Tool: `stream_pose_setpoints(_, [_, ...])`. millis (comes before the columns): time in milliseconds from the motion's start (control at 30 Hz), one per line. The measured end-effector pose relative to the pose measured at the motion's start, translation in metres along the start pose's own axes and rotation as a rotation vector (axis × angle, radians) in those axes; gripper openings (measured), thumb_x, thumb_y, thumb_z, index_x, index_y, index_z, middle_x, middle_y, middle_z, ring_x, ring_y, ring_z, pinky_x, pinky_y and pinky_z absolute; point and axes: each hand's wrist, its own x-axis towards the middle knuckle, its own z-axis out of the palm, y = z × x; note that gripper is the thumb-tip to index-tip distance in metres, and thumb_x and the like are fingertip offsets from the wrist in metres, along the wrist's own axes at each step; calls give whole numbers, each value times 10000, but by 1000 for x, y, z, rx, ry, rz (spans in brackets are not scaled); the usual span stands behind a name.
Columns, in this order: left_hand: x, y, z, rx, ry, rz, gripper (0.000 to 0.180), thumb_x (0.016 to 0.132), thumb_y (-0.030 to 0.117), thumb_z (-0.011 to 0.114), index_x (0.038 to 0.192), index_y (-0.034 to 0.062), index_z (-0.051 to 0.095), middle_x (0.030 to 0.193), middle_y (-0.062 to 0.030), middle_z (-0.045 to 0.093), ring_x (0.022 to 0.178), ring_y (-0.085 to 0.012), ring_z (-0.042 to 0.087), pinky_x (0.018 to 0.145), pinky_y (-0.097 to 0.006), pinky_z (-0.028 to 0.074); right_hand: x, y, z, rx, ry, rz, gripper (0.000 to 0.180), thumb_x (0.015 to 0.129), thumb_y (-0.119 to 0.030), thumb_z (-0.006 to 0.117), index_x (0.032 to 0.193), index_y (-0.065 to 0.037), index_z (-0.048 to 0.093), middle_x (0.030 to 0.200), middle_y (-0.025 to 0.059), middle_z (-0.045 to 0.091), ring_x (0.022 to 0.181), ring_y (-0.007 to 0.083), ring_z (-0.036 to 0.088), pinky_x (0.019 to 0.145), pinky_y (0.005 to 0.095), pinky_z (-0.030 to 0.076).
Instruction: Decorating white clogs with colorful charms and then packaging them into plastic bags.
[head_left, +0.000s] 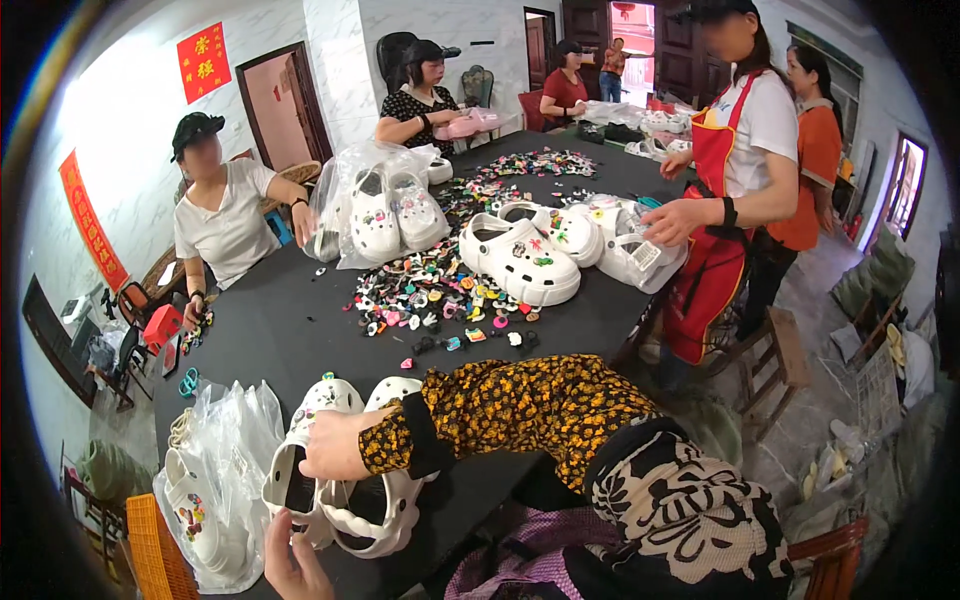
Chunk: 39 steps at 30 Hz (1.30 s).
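Right grip (335, 445) on near white clog (322, 402), closure hidden; left grip (297, 562) loosely parted; charms (328, 377) on, unbagged; left bagged clog (207, 542) seems done; loose charms (430, 295) lie farther.

Head view, left fisheye — worn at head height, pitched down and forward along the black table (270, 310). Left hand (293, 562) and right hand (338, 444) sit close to lens, low-left; open doorway (637, 38) far off, top edge — straight lines bow near rim.
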Motion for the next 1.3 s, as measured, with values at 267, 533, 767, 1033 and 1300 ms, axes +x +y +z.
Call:
stream_pose_setpoints(267, [-14, 5, -8, -76, 130, -42, 269, 939, 90, 544, 1145, -74, 598, 1093, -196, 656, 1014, -267, 621, 911, -340, 458, -21, 10, -23, -83, -28, 47, 122, 745, -198, 602, 744, -80, 632, 722, 98, 677, 774, 272, 671, 711, 393, 479])
stream_pose_setpoints(533, [-13, 15, -1, -15, 146, 17, 231, 928, 67, 538, 1094, -69, 625, 1060, -183, 666, 980, -284, 628, 891, -352, 467, -74, 51, -48, -257, 191, 120, 105, 735, -200, 619, 780, -108, 648, 801, 96, 668, 857, 265, 663, 747, 377, 502])
stream_pose_setpoints(767, [-9, 8, 28, -147, 39, 80, 211, 933, 50, 547, 1096, -64, 618, 1048, -161, 669, 963, -234, 627, 869, -327, 471, -128, 87, -61, -524, 339, 212, 63, 763, -188, 563, 783, -128, 557, 750, 52, 609, 779, 213, 619, 685, 348, 475])
stream_pose_setpoints(1033, [-12, -3, 40, -108, 8, -6, 188, 830, -46, 547, 997, -56, 633, 1110, -193, 641, 983, -255, 635, 848, -318, 485, -171, 120, -51, -445, 214, 314, 121, 758, -185, 595, 863, -128, 611, 826, 59, 620, 830, 230, 627, 719, 364, 464])
stream_pose_setpoints(1300, [-28, -19, 33, -44, 39, 34, 191, 819, 24, 634, 1007, -7, 636, 1070, -167, 645, 970, -322, 627, 829, -366, 509, -185, 136, -66, -582, 182, 351, 179, 761, -150, 581, 938, -127, 579, 764, 44, 531, 799, 235, 554, 712, 373, 435])
